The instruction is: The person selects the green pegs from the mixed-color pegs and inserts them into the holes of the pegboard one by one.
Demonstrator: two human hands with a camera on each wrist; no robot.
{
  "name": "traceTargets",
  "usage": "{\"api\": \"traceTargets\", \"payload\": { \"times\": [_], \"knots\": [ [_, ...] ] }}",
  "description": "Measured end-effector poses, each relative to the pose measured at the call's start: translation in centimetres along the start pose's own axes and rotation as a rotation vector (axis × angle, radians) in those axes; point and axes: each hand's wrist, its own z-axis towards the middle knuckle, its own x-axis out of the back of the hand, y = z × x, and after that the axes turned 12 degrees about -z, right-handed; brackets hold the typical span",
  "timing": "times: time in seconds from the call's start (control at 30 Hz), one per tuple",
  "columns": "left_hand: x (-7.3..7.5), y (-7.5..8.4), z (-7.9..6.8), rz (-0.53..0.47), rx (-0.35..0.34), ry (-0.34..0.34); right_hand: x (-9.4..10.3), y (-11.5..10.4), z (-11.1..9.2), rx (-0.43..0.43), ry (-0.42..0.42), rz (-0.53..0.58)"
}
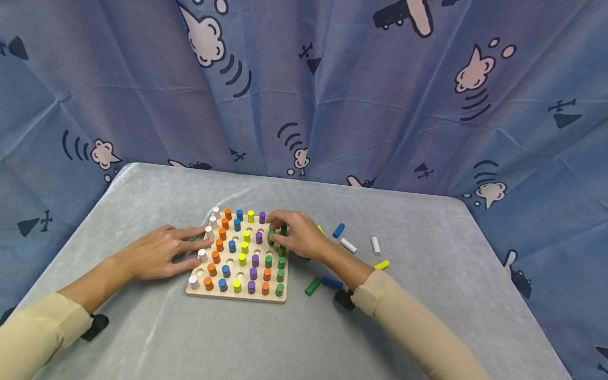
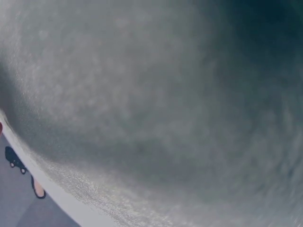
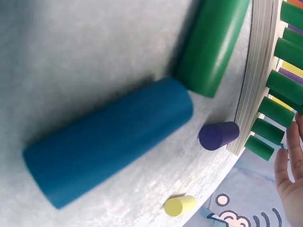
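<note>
A pale wooden pegboard (image 1: 214, 293) holds rows of white, orange, blue, yellow, purple and green pegs. My left hand (image 1: 159, 252) rests along its left edge, fingers extended near the white pegs (image 1: 202, 255). My right hand (image 1: 300, 233) reaches over the far right part, thumb and fingers curled about a green peg (image 1: 271, 237) in the column beside the outer green pegs (image 1: 281, 263). In the right wrist view the same hand (image 3: 292, 172) is partly visible beside the green row. The left wrist view shows mostly blurred grey tabletop.
Loose pegs lie right of the board: a green peg (image 1: 313, 286), blue pegs (image 1: 339, 230), white pegs (image 1: 376, 245) and a yellow peg (image 1: 382, 265). A purple peg (image 3: 218, 135) lies close to the board's side. A patterned blue curtain (image 1: 304, 95) hangs behind the grey table (image 1: 157, 184).
</note>
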Motion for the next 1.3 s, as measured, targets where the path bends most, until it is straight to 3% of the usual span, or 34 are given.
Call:
{"api": "traceTargets", "payload": {
  "times": [0.33, 0.57, 0.8, 1.03, 1.3],
  "knots": [
    [0.1, 0.1, 0.0, 0.003, 0.004, -0.004, 0.3, -0.1, -0.3, 0.010, -0.011, -0.022],
    [0.0, 0.2, 0.0, 0.002, 0.009, -0.010, 1.6, 0.3, -1.3, 0.015, 0.021, 0.020],
    [0.1, 0.1, 0.0, 0.002, 0.006, -0.008, 2.7, 1.6, -3.7, 0.054, 0.033, 0.017],
    [0.2, 0.2, 0.2, -0.003, 0.020, -0.026, 2.4, 2.9, -7.1, 0.079, 0.020, 0.057],
    [0.2, 0.3, 0.2, 0.000, 0.017, -0.030, 1.9, 3.8, -9.5, 0.079, -0.062, 0.061]
  ]
}}
